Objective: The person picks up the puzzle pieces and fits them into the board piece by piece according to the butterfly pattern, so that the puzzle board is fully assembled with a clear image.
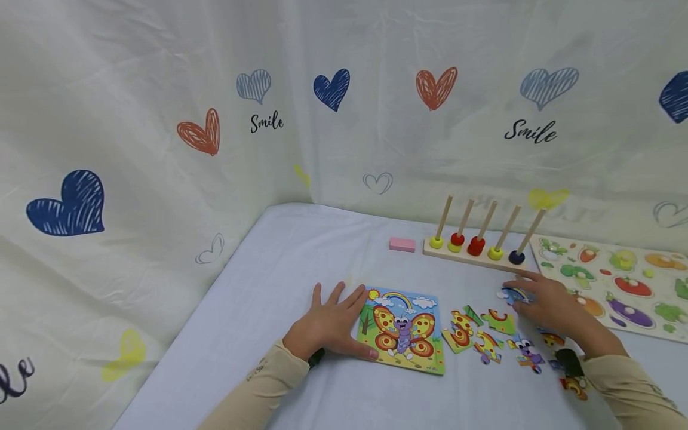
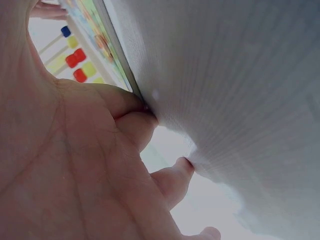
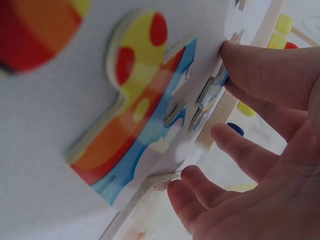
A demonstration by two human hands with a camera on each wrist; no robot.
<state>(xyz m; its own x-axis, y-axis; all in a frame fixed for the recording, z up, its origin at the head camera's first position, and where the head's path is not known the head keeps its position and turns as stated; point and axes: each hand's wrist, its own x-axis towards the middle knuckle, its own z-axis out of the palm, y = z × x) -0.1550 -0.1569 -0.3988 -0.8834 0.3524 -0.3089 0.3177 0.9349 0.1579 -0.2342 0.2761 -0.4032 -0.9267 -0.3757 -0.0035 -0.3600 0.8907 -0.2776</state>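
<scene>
A square puzzle board [image 1: 405, 334] with a butterfly and rainbow picture lies on the white table. My left hand [image 1: 330, 325] rests at its left side with fingers spread and the thumb on its lower left edge. To the right, my right hand [image 1: 548, 301] pinches a blue puzzle piece [image 1: 513, 294] with part of a rainbow, between thumb and index finger. The other right fingers [image 3: 240, 150] hang loosely. Loose pieces lie between the hands, among them a purple butterfly-face piece [image 1: 527, 352] and a green-and-red piece [image 1: 500, 321]. More pieces [image 1: 574, 387] lie partly under the right wrist.
A wooden bead stand [image 1: 473, 257] with upright pegs and coloured beads stands at the back. Left of it lies a pink block [image 1: 402, 244]. A vegetable peg board [image 1: 618, 280] covers the right side. White cloth with printed hearts [image 1: 333, 89] hangs behind and at the left.
</scene>
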